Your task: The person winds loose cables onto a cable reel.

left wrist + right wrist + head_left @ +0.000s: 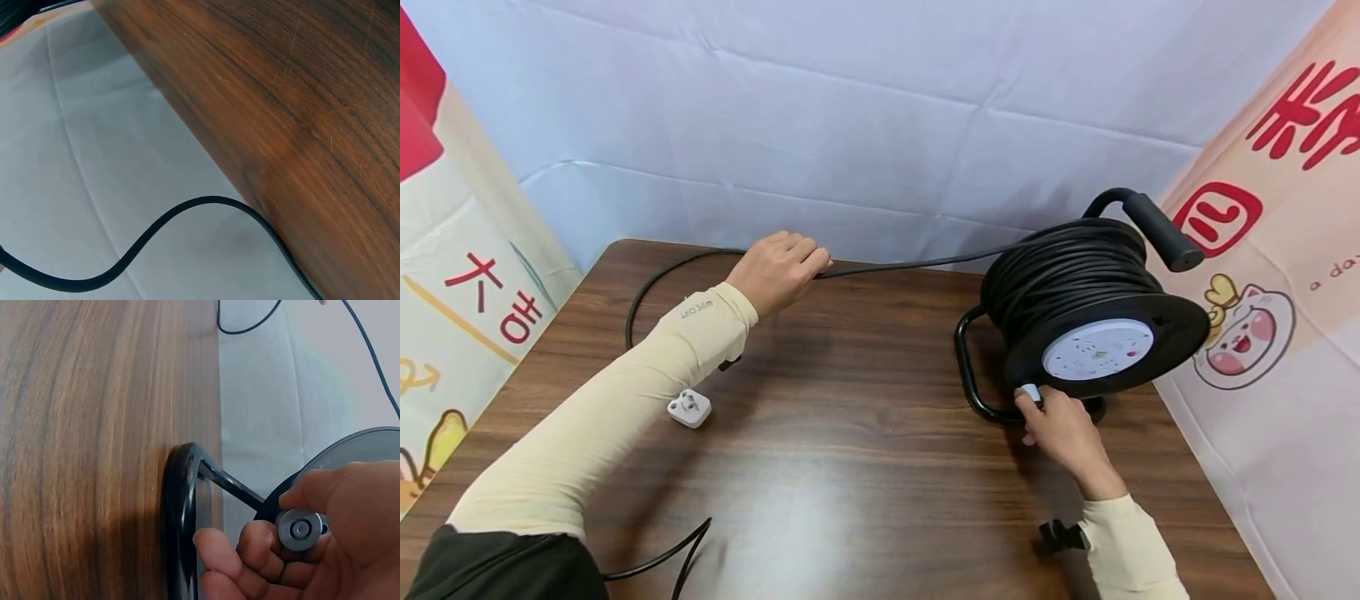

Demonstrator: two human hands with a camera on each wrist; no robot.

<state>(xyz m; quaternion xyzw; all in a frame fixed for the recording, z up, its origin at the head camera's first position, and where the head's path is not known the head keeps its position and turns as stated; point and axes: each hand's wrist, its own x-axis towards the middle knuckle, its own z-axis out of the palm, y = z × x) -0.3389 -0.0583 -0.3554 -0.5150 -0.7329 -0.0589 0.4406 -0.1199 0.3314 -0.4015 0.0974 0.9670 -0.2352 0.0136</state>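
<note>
A black cable reel [1067, 283] stands at the right of the table, wound with many turns of cable and with a white socket panel [1097, 348] on its face. My right hand [1063, 429] pinches the small crank knob [300, 529] at the reel's lower rim, thumb and fingers around it. Off to the left, my left hand [778, 267] grips the black cable [917, 264], which runs from the top of the reel through the fist. Beyond that hand the cable [212, 200] curves over the far table edge.
A white plug [689, 408] lies prongs up on the wooden table [850, 375], by the left forearm. Another stretch of black cable bends at the front left. The reel has a tubular stand [181, 519] and a carrying handle [1161, 233]. Cloth walls surround the table.
</note>
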